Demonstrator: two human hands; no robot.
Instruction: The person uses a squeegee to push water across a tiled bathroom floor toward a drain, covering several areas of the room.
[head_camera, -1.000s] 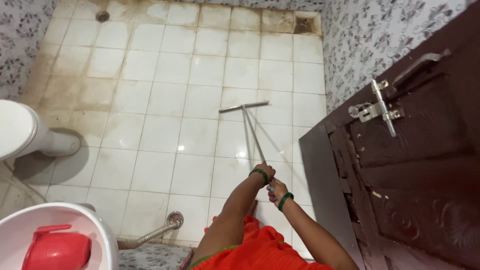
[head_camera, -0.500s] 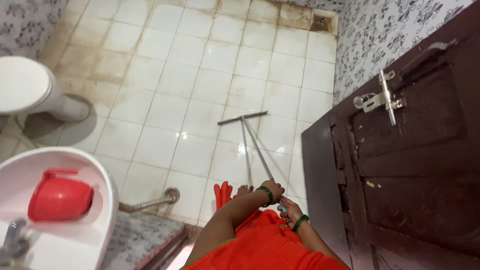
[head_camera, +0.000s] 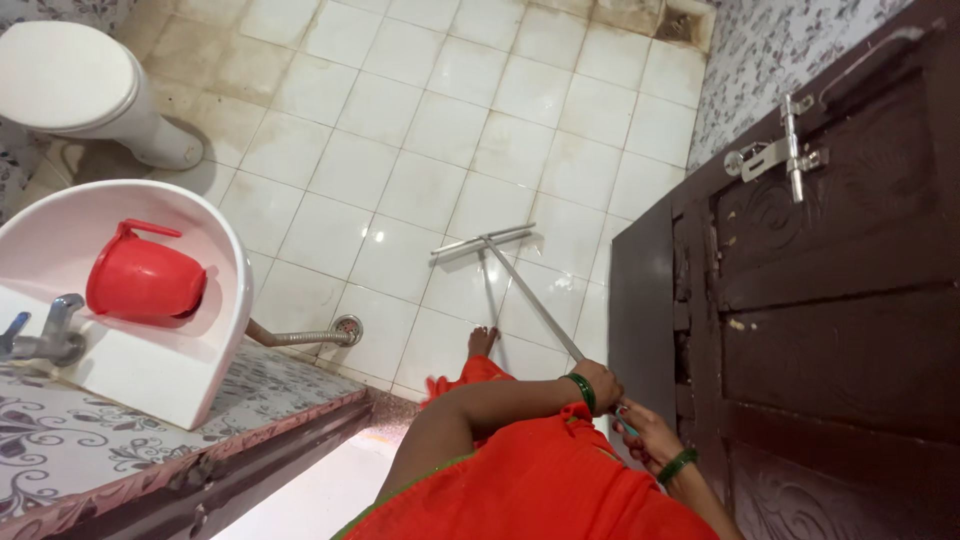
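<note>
Both hands clamp the upper end of the floor wiper (head_camera: 520, 285), left hand (head_camera: 600, 385) further down the shaft than the right hand (head_camera: 645, 435), its long handle slanting away up-left to the crossbar lying flat on the wet tiled floor (head_camera: 400, 150)

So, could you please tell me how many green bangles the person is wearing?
2. One green bangle sits on the left wrist, by the left hand gripping the floor wiper handle. The other bangle is on the right wrist, behind the right hand. More may be hidden.
</note>
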